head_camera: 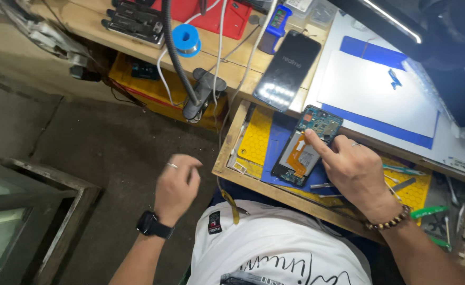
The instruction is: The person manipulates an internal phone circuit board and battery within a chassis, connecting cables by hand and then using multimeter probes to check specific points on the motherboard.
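The opened phone (306,148), back cover off with its blue frame, circuit board and orange flex cable showing, lies tilted on a blue mat (279,142) inside a pulled-out wooden drawer (227,158) under the bench edge. The right hand (356,169) rests beside it, index finger stretched out and pressing on the phone's upper middle, the other fingers curled in; it grips nothing. A bead bracelet (388,220) circles that wrist. The left hand (177,184) hangs off to the left over the dark floor, well apart from the drawer, loosely clenched with a ring on one finger and a black watch (153,226) on the wrist; whether it pinches something small cannot be told. A yellow mat (256,137) lies under the blue one. Above the drawer, on the bench, a second phone (288,71) lies with its dark screen up, beside a white sheet (375,89) on a blue pad. Farther back sit a blue solder spool (186,39) and a black clamp (203,95) on a flexible hose. Green-handled tools (427,212) lie to the right.
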